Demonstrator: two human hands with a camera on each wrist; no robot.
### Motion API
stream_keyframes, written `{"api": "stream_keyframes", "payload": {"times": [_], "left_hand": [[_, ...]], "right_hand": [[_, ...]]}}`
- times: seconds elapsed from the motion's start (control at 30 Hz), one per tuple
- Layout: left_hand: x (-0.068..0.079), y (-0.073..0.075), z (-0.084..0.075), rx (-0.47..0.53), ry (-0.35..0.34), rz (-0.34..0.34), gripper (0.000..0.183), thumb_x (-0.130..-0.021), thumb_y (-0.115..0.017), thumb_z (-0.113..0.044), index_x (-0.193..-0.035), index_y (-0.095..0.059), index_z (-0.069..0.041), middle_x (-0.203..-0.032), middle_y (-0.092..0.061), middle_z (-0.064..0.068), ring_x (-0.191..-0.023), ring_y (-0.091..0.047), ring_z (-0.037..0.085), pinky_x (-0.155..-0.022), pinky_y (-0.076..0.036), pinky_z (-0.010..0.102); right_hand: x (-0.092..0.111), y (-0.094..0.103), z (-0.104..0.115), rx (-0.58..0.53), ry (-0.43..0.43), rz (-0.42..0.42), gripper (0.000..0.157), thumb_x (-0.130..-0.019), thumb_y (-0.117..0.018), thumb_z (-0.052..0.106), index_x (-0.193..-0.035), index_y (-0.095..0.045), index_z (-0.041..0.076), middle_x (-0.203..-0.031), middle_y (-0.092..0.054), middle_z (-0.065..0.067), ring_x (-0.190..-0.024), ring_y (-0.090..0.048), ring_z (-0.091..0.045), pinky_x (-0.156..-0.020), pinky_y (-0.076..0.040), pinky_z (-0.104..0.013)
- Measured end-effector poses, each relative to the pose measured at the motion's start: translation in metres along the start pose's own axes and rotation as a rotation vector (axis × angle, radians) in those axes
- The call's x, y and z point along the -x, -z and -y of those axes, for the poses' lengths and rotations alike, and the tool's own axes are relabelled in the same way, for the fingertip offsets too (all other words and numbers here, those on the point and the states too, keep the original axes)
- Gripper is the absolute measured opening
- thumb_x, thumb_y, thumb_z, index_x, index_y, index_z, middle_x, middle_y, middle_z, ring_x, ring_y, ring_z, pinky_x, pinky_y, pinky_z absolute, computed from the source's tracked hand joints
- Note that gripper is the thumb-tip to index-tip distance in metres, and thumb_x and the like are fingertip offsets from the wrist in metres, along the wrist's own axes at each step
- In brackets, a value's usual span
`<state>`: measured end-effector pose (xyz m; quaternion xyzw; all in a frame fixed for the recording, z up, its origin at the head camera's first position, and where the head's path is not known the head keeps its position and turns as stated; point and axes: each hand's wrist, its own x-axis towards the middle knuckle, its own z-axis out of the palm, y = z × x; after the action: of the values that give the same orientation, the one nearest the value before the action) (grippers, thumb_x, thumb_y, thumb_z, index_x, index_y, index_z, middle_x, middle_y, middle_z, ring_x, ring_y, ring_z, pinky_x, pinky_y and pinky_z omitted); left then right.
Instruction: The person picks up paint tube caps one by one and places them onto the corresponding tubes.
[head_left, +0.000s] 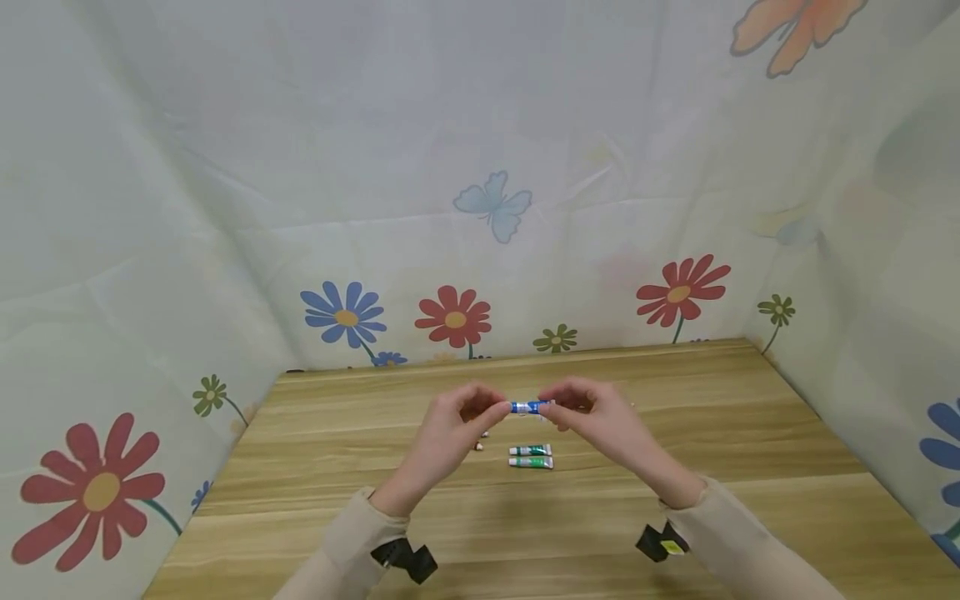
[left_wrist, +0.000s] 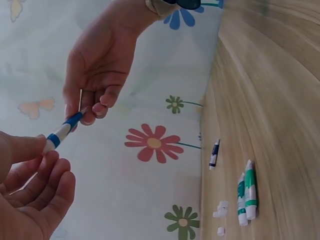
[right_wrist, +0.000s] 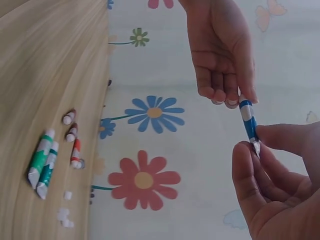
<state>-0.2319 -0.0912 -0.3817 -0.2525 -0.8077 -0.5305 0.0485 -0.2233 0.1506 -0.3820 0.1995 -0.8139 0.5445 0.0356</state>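
A flower-printed backdrop (head_left: 420, 125) surrounds the wood-grain table (head_left: 337, 467), above which the left hand (head_left: 452, 425) and right hand (head_left: 606, 422) pinch opposite ends of a blue-and-white paint tube (head_left: 529, 407), lower centre of frame (too hard a squeeze could make it leak).

Soft, diffuse light leaves a faint shadow on the wood-grain tabletop (head_left: 322, 467) and a pale sheen on the creased floral backdrop (head_left: 420, 117) behind it, while dimmer wrist views render the blue paint tube (left_wrist: 62, 132) above it soft-edged.
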Motion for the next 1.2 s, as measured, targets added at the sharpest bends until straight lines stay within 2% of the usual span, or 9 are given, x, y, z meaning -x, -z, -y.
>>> {"api": "stream_keyframes", "payload": {"times": [0.3,0.43,0.6,0.73,0.93,1.13,1.2], "left_hand": [[-0.003,-0.011,0.037,-0.068,0.059,0.049,0.018,-0.098,-0.068,-0.030,-0.102,-0.072,-0.013,-0.094,-0.069,-0.002,-0.081,-0.064,0.016,-0.070,-0.055,0.027],[-0.001,-0.016,0.047,-0.084,0.096,0.071,0.018,-0.099,-0.067,-0.028,-0.102,-0.072,-0.011,-0.094,-0.069,-0.002,-0.083,-0.063,0.016,-0.072,-0.054,0.026],[0.000,-0.022,0.060,-0.113,0.132,0.101,0.015,-0.099,-0.067,-0.027,-0.101,-0.072,-0.012,-0.092,-0.068,-0.004,-0.081,-0.061,0.014,-0.070,-0.053,0.027],[0.001,-0.026,0.072,-0.148,0.121,0.135,0.014,-0.099,-0.068,-0.025,-0.100,-0.073,-0.012,-0.091,-0.069,-0.005,-0.080,-0.062,0.011,-0.070,-0.053,0.027],[0.003,-0.031,0.088,-0.179,0.100,0.195,0.012,-0.097,-0.069,-0.020,-0.098,-0.073,-0.009,-0.090,-0.070,-0.003,-0.082,-0.064,0.010,-0.074,-0.053,0.027],[0.005,-0.037,0.097,-0.161,0.160,0.230,0.005,-0.094,-0.072,-0.014,-0.094,-0.071,-0.009,-0.087,-0.068,-0.003,-0.080,-0.061,0.012,-0.071,-0.051,0.026],[0.006,-0.039,0.100,-0.164,0.160,0.241,0.005,-0.093,-0.073,-0.013,-0.092,-0.071,-0.009,-0.086,-0.068,-0.002,-0.079,-0.061,0.012,-0.071,-0.051,0.026]], "right_hand": [[-0.007,-0.009,-0.031,0.040,-0.028,0.080,0.016,-0.100,-0.064,0.013,-0.109,-0.073,0.004,-0.089,-0.069,-0.003,-0.078,-0.065,-0.020,-0.071,-0.056,-0.029],[-0.008,-0.011,-0.043,0.040,-0.062,0.090,0.017,-0.100,-0.063,0.011,-0.111,-0.071,0.000,-0.090,-0.070,-0.008,-0.077,-0.065,-0.020,-0.068,-0.056,-0.029],[-0.008,-0.014,-0.058,0.006,-0.111,0.108,0.019,-0.098,-0.065,0.012,-0.111,-0.068,-0.002,-0.096,-0.070,-0.015,-0.079,-0.065,-0.023,-0.073,-0.058,-0.042],[-0.007,-0.017,-0.071,-0.011,-0.147,0.133,0.017,-0.097,-0.066,0.010,-0.109,-0.068,-0.003,-0.097,-0.069,-0.015,-0.080,-0.065,-0.022,-0.077,-0.058,-0.049],[-0.007,-0.024,-0.088,0.019,-0.124,0.176,0.011,-0.094,-0.068,0.005,-0.100,-0.070,-0.004,-0.089,-0.069,-0.012,-0.077,-0.065,-0.019,-0.071,-0.059,-0.042],[-0.007,-0.028,-0.098,0.021,-0.170,0.206,0.008,-0.090,-0.068,0.000,-0.097,-0.069,-0.005,-0.085,-0.067,-0.007,-0.074,-0.064,-0.017,-0.068,-0.058,-0.035],[-0.007,-0.030,-0.100,0.020,-0.171,0.222,0.008,-0.090,-0.067,-0.001,-0.097,-0.069,-0.005,-0.084,-0.067,-0.007,-0.074,-0.063,-0.016,-0.067,-0.057,-0.032]]}}
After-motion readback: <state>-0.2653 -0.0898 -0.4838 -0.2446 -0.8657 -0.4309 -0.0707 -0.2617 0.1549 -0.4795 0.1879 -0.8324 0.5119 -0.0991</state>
